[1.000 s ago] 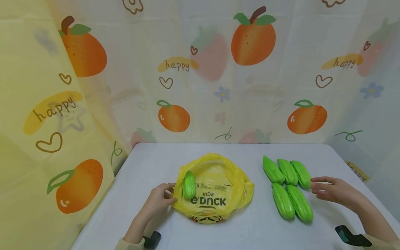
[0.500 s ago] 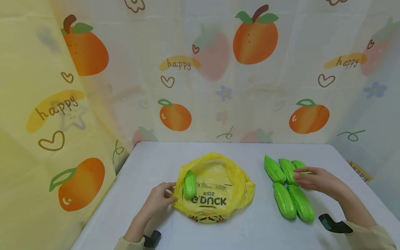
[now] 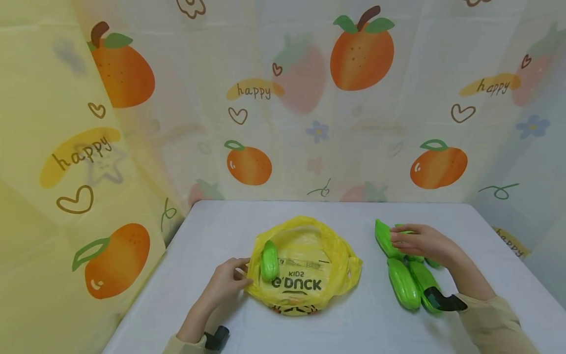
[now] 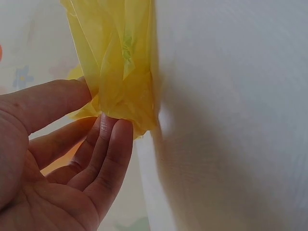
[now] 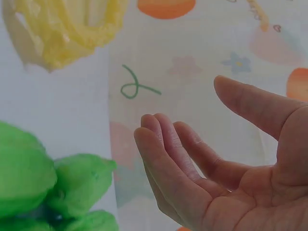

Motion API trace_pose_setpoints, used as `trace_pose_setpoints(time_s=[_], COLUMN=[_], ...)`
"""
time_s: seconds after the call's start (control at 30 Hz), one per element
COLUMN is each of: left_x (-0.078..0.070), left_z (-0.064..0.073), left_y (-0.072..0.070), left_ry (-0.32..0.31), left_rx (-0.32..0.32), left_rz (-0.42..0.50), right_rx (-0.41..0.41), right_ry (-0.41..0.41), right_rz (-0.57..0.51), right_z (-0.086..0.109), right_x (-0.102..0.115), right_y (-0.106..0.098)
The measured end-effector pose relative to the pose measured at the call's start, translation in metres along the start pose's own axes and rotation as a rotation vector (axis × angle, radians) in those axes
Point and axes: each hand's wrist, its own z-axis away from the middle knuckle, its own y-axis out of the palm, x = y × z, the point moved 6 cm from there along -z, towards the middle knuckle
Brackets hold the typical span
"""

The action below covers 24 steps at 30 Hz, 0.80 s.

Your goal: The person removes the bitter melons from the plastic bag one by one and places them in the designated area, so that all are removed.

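A yellow plastic bag [image 3: 332, 246] lies with its mouth spread on the table. Inside its left part rests one glossy green, cucumber-shaped piece [image 3: 269, 261]. My left hand [image 3: 225, 280] pinches the bag's left edge; in the left wrist view the thumb and fingers are on the thin yellow plastic [image 4: 120, 91]. Over on the right, my right hand [image 3: 424, 242] is above a group of similar green pieces [image 3: 404, 285], partly hiding the back ones. The right wrist view shows that hand [image 5: 207, 168] with fingers spread from the thumb, nothing between them, the green pieces [image 5: 24, 168] beside it.
The white table [image 3: 345, 324] has its far edge against a fruit-printed curtain [image 3: 292, 123]. Another printed curtain [image 3: 40, 236] hangs along the left side. A black band [image 3: 445, 300] sits at the right wrist, in front of one green piece.
My right hand has moved left and slightly up, from beside the green pieces to above the back ones. My left hand keeps its place at the bag's edge.
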Motion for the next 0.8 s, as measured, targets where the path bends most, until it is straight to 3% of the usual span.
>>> trace_pose_setpoints(time_s=[0.37,0.57,0.8], left_x=[0.002,0.001,0.001], left_z=[-0.001,0.001,0.001], left_y=[0.000,0.001,0.001], left_ry=[-0.032,0.002,-0.013], left_rx=[0.000,0.002,-0.002], left_rz=[0.002,-0.012,-0.014], right_rx=[0.057,0.067,0.061], right_ry=[-0.045,-0.027,-0.015], right_rz=[-0.116,-0.101,-0.073], right_z=[-0.022,-0.033,-0.046], right_x=[0.020,0.030,0.042], right_y=[0.024,0.040,0.058])
